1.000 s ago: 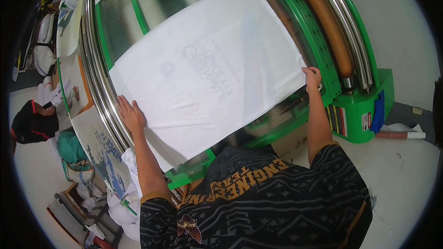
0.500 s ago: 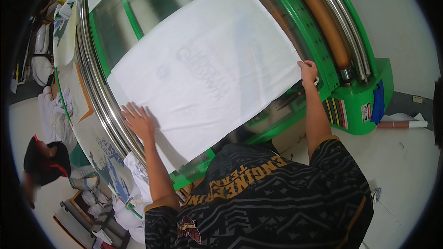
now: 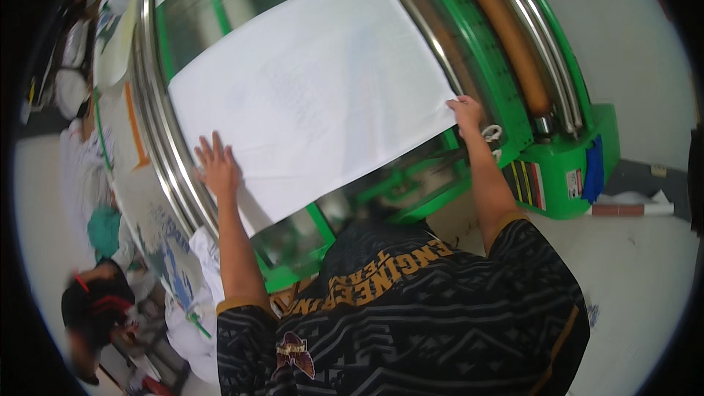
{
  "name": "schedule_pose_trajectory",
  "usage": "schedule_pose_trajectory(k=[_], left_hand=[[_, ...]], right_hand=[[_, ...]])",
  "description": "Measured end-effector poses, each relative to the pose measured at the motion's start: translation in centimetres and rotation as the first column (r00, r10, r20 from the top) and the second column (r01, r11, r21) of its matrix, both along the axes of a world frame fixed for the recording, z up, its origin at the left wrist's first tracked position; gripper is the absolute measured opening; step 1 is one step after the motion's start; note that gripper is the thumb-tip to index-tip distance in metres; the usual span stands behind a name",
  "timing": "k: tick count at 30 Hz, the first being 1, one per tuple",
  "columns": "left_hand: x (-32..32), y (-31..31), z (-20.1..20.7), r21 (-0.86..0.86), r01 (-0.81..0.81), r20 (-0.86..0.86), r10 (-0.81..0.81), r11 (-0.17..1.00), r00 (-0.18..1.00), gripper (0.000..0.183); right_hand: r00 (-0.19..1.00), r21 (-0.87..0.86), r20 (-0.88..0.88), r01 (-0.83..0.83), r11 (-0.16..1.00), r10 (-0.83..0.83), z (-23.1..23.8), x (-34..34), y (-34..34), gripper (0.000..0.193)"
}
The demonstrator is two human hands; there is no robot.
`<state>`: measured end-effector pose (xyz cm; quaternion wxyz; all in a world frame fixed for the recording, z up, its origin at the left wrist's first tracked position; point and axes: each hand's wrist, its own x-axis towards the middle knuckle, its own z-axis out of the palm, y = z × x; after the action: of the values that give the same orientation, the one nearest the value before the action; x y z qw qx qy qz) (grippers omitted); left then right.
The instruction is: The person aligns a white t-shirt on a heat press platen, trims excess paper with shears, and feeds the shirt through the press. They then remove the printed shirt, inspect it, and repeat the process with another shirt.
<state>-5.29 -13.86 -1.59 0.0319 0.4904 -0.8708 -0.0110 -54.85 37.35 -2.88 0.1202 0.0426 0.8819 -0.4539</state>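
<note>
A white fabric sheet (image 3: 315, 95) lies over the smooth, see-through bed of a green-framed roller machine, with only a faint print showing through it. Spread flat, my left hand (image 3: 218, 169) rests on the sheet's left part, beside the steel rollers. At the right corner, the thumb and fingers of my right hand (image 3: 466, 114) pinch the sheet's edge. Light creases run across the cloth close to my left hand.
Steel rollers (image 3: 165, 150) line the bed's left side. A brown roller (image 3: 506, 37) and the green machine end (image 3: 572, 169) stand at right. Another person (image 3: 95, 308) bends at the lower left, near printed sheets and white cloth. A paper roll (image 3: 631, 209) lies on the floor.
The sheet has shifted left and away from me with both hands, uncovering more of the bed's near side. Its print looks fainter. At lower left, the other person has moved further into view.
</note>
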Motion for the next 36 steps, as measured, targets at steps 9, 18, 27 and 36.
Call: schedule_pose_trajectory(k=[9,18,27,36], left_hand=[[9.7,13.1,6.0,0.206,-0.554,-0.103,0.581,0.807,0.808,0.057],[14.2,17.3,2.8,0.414,-0.691,-0.127,0.789,0.592,0.601,0.046],[14.3,16.1,0.3,0.349,-0.764,-0.201,0.839,0.543,0.505,0.033],[14.2,15.2,0.1,0.358,-0.692,-0.354,0.776,0.628,0.521,0.026]], right_hand=[[0.938,-0.076,0.305,-0.148,0.986,0.165,1.4,-0.7,2.1,0.04],[0.928,-0.182,0.326,-0.126,0.975,0.181,-0.2,-1.6,1.5,0.017],[0.932,-0.282,0.317,-0.086,0.956,0.177,-0.8,-1.1,1.4,0.02],[0.951,-0.151,0.25,-0.149,0.977,0.184,-0.5,-1.1,1.3,0.019]])
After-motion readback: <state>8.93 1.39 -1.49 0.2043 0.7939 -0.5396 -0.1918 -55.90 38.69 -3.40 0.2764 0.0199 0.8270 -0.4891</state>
